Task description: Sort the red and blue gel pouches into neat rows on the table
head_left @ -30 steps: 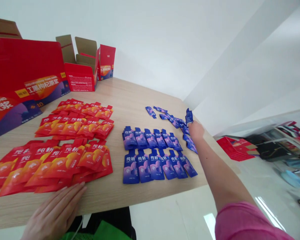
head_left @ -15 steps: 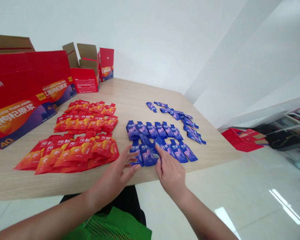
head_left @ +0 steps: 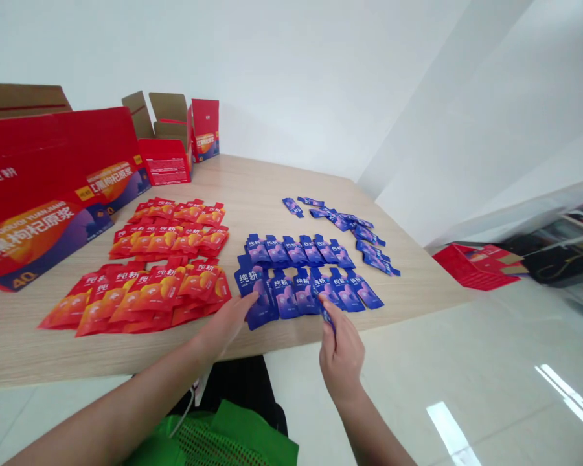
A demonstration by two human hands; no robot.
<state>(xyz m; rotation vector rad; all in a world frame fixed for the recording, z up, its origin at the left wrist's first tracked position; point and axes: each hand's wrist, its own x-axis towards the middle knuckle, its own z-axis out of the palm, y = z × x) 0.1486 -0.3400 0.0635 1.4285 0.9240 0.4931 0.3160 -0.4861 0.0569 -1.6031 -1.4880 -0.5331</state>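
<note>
My left hand (head_left: 229, 323) is closed on the lower left edge of a blue pouch (head_left: 251, 283), which lies at the left end of the front row of blue pouches (head_left: 304, 292). Between the thumb and fingers of my right hand (head_left: 342, 353) is another blue pouch (head_left: 327, 318), seen nearly edge-on in front of that row. Behind the front row runs a second row of blue pouches (head_left: 298, 251), overlapping one another. To the left, red-orange pouches (head_left: 148, 291) are spread in several overlapping rows.
Loose blue pouches (head_left: 342, 221) lie scattered toward the table's right side. Large red cartons (head_left: 43, 155) stand at the left, with an open red box (head_left: 165, 158) and an upright red box (head_left: 205, 129) behind. A red carton (head_left: 479, 264) sits beyond the table's right edge.
My left hand has moved from hovering open to gripping a blue pouch at the front row's left end. My right hand has shifted slightly right and down, still with a pouch.
</note>
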